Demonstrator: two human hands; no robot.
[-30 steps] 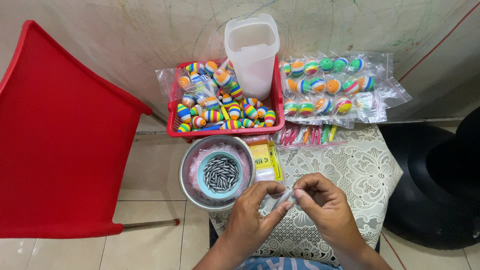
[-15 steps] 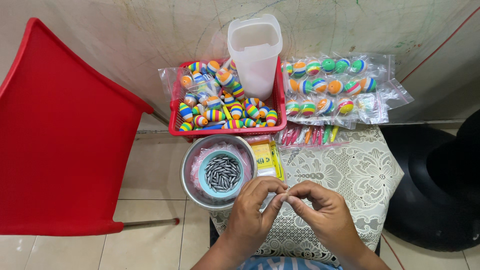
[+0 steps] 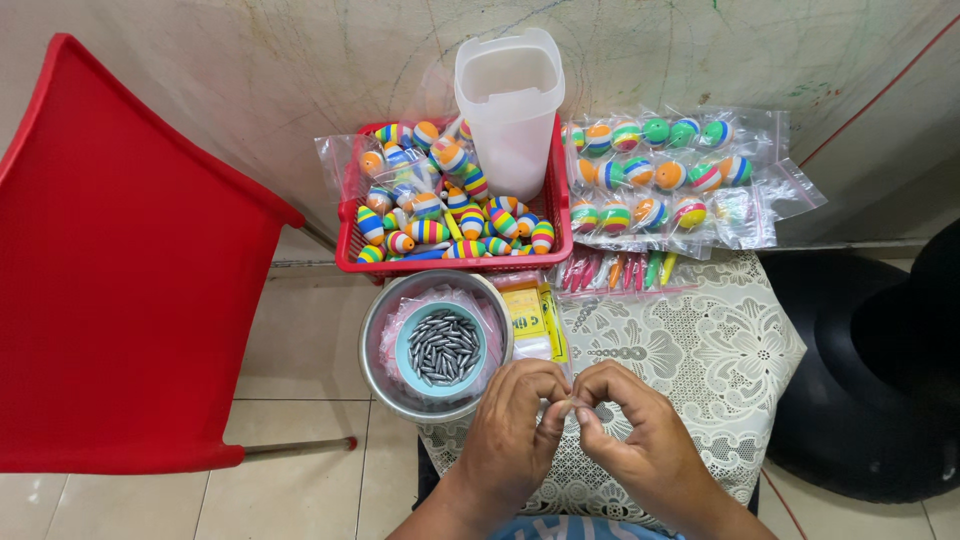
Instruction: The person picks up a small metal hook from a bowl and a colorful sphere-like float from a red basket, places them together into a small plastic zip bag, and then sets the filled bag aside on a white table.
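A red chair (image 3: 130, 280) stands left of the lace-covered table (image 3: 720, 350). At the far side sit a red basket (image 3: 350, 262) of striped floats (image 3: 430, 232) and a steel bowl (image 3: 375, 345) of grey sinkers (image 3: 442, 348). At the near edge, left hand (image 3: 515, 430) and right hand (image 3: 630, 435) meet, fingers pinched on something too small to identify. It looks like fine assembly; the next move calls for steady fingertips.

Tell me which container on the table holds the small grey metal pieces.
The small teal bowl nested inside the steel bowl, just left of the hands. The red basket holds striped floats, and the white jug looks empty.
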